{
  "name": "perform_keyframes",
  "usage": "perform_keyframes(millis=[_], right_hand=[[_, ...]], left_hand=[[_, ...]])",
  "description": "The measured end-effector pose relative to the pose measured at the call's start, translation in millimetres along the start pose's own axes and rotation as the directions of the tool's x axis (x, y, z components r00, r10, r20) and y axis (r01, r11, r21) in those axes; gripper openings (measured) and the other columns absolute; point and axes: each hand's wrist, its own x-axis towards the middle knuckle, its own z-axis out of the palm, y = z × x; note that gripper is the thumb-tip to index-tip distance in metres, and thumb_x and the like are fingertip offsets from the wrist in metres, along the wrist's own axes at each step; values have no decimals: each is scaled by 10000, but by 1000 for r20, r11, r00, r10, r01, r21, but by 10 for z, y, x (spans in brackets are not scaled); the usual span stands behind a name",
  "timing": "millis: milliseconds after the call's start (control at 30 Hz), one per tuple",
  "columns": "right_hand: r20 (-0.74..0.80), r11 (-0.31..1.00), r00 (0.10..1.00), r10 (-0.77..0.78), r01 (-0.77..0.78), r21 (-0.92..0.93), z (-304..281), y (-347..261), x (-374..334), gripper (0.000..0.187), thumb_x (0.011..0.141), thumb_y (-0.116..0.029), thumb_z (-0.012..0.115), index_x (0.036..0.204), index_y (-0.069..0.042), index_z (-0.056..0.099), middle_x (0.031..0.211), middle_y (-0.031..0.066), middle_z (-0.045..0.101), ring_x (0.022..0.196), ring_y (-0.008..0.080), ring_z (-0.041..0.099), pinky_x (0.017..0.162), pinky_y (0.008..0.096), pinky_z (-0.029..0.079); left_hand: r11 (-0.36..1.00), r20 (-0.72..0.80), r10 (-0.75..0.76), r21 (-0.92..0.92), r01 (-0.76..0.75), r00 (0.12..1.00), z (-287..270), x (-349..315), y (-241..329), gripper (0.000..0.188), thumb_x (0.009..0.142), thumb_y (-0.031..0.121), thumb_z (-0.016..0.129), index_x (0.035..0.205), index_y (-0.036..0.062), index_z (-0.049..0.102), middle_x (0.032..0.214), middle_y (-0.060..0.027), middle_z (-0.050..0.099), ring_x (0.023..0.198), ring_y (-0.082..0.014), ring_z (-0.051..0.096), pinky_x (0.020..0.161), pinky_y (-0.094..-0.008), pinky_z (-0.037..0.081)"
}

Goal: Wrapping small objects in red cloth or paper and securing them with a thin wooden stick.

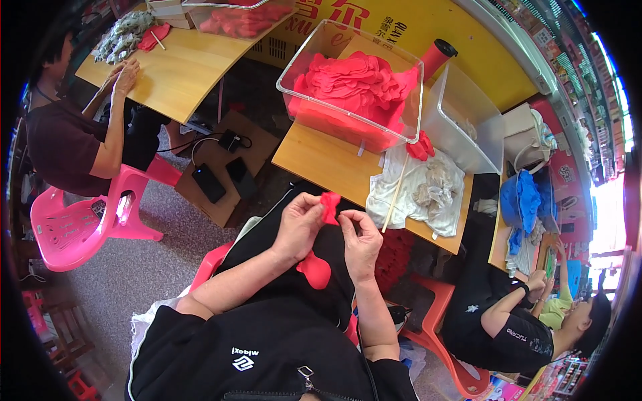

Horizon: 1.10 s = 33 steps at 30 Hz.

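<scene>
Above my lap, my left hand (301, 224) pinches a soft red piece (330, 207) between thumb and fingers. The thumb and forefinger of my right hand (362, 242) close on the same piece's right edge. Below my left wrist a smooth, rounded red shape (315, 270) bulges out against my black clothing. My left hand hides whether it joins the piece I hold. Ahead of my hands, a clear plastic bin (283, 87) holds a heap of similar flat red pieces (354, 87). Another red piece (421, 146) lies just outside its near right corner.
On the wooden table (314, 154) a thin stick (396, 190) lies across a white cloth (388, 184) beside crumpled beige material (436, 187). A second clear bin (461, 123) stands to the right. People sit at the left table and at the right. Phones (209, 183) lie on cardboard at left.
</scene>
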Motion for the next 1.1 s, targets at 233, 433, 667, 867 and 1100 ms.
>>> perform_keyframes(millis=[233,433,667,867,1100], right_hand=[[87,883,980,177,-198,425,-76,-2,66,149,906,-75,619,1011,27,645,885,12,635,771,53,533,710,187,435],[211,867,970,120,-205,453,-85,22,127,206,911,-89,614,1081,26,629,1029,20,562,874,79,556,807,208,436],[151,990,988,19,-39,135,-134,-12,91,172,843,-21,676,1013,2,667,949,12,580,835,61,536,752,183,431],[176,999,984,7,-15,46,-118,16,98,120,835,-35,687,938,18,655,923,22,584,819,71,545,725,191,436],[209,981,973,98,-130,146,-106,150,58,127,848,-86,671,894,27,635,858,55,606,804,132,589,740,261,463]], left_hand=[[894,111,-285,-328,306,952,-83,113,159,132,900,75,604,1020,53,554,994,-87,615,856,-165,629,778,-293,566],[797,274,-416,-349,493,867,-105,86,107,205,905,100,606,1083,45,522,982,-83,614,861,-156,621,743,-293,572],[862,163,-402,-265,432,901,-73,68,96,115,914,124,604,996,66,549,996,-57,617,859,-133,607,708,-262,556],[894,119,-397,-172,413,910,-64,62,70,83,907,125,618,948,73,567,1004,-53,617,841,-117,595,693,-246,524],[965,117,-262,39,259,958,-91,55,-5,85,903,104,622,927,54,558,887,-38,615,761,-112,585,664,-241,499]])
